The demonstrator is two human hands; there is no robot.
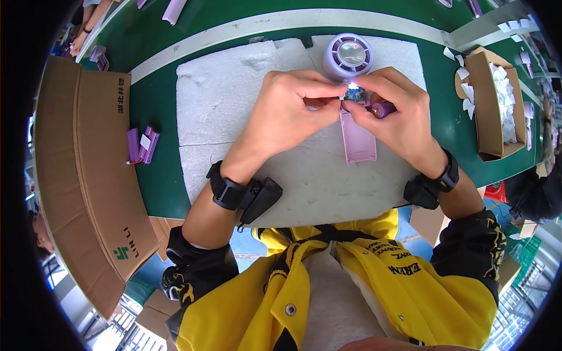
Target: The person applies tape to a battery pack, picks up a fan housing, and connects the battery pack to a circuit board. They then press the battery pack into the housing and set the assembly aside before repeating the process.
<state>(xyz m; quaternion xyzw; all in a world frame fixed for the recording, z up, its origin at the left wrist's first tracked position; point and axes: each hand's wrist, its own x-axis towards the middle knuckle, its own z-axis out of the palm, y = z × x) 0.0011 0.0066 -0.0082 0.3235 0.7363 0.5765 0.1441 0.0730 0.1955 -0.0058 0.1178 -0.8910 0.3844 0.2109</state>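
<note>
A lilac fan head [336, 61] with a round grille lies on the foam sheet, its lit circuit board [355, 93] at the lower edge. My left hand [290, 105] is closed, thumb and forefinger pinching a small white connector [342, 99] at the board's left side. My right hand [404, 114] is closed around a purple battery cell [384, 109], its thumb and forefinger near the board's right side. Part of the cell is hidden by the fingers. Below the fingers, an open pink handle shell [358, 140] rests on the foam, joined end covered by my hands.
White foam sheets [225, 99] cover the green table [161, 190]. To the left lie a purple battery pack [143, 145] with a red wire and a large cardboard box [99, 175]. An open carton [489, 105] of white pieces stands at right. A metal rail [234, 30] crosses behind.
</note>
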